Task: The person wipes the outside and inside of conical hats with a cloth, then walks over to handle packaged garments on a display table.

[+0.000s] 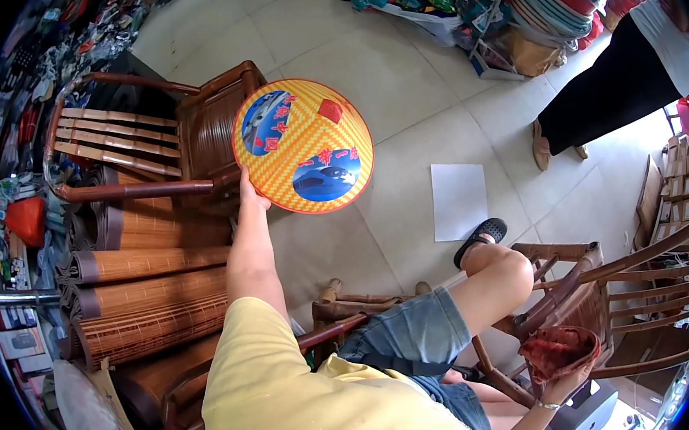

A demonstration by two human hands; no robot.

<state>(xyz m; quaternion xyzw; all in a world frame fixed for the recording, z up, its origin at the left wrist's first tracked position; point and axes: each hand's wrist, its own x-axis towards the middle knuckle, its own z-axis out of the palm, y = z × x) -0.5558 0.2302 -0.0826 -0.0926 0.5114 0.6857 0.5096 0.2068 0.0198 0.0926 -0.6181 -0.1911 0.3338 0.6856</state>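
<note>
A round conical hat (309,130) with a yellow-and-orange woven pattern, blue pictures and red lettering is held up at arm's length. My left hand (254,191) grips its lower left rim, with the thumb on the near side and the other fingers mostly hidden behind. On the right, a crumpled dark red cloth (559,352) rests in my right hand (565,385), whose fingers curl around its underside and are partly hidden. Just beyond the hat stands a brown bamboo chair (212,131).
Rolled bamboo mats (151,313) lie to my left. Another bamboo chair (658,283) is at the right. A white sheet (457,202) lies on the tiled floor, and a person in black trousers (610,83) stands beyond it. Stacked basins (552,16) and bagged goods are at the back.
</note>
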